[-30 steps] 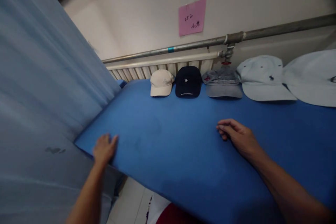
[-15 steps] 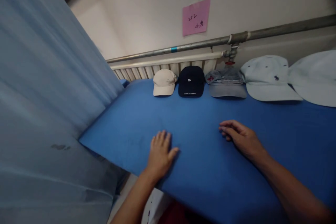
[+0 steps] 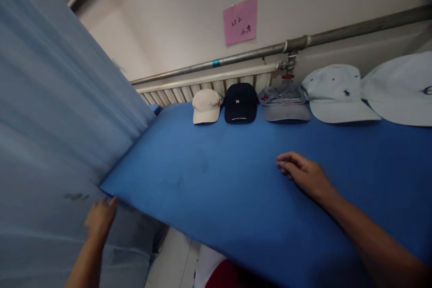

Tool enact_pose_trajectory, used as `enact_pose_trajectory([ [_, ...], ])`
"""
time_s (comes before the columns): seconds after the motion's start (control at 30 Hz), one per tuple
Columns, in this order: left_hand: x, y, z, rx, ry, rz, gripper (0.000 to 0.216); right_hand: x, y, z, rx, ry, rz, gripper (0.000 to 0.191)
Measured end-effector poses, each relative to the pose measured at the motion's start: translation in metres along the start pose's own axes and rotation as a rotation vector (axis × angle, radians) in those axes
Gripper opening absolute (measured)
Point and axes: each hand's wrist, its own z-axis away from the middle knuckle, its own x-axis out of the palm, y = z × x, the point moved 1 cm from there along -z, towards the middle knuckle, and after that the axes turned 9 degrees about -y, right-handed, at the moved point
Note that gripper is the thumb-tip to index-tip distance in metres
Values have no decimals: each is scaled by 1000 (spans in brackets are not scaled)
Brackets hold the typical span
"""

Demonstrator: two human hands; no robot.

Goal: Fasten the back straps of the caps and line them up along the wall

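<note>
My left hand [image 3: 100, 218] is off the table's left corner, in front of the blue curtain. It is smeared by motion; its thumb points up towards the corner, and how the other fingers lie is unclear. Over the blue tabletop [image 3: 202, 166], my right hand [image 3: 305, 175] has its fingers loosely bent and a little apart, holding nothing. A row of caps stands along the back edge: a beige cap [image 3: 206, 107], a navy cap [image 3: 240, 103], a grey cap [image 3: 286, 105] with a sunken crown, a pale cap [image 3: 334, 92] and a white cap [image 3: 401, 90] cut by the frame.
A blue curtain [image 3: 60, 121] hangs on the left, beside the table's corner. Behind the caps are a radiator [image 3: 175, 94] and a metal pipe [image 3: 249, 55] with a red-handled valve [image 3: 288, 77]. A pink note [image 3: 240, 21] is stuck on the wall.
My left hand has lifted from the tabletop and swung left to the curtain. My right hand has barely moved. The view has shifted slightly, with the caps a little further left.
</note>
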Motion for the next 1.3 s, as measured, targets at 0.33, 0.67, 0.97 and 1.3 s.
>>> enact_pose_trajectory([
  [0.33, 85, 102, -19, 436, -119, 243, 22, 1, 3, 2, 9, 48, 9, 18],
  [0.67, 78, 99, -29, 496, -198, 189, 18, 1, 6, 0, 52, 49, 40, 21],
  [0.97, 62, 75, -27, 249, -108, 93, 24, 2, 4, 1, 20, 50, 31, 19],
  [1.3, 0, 81, 49, 224, -272, 629, 26, 3, 1, 0, -31, -8, 64, 12],
])
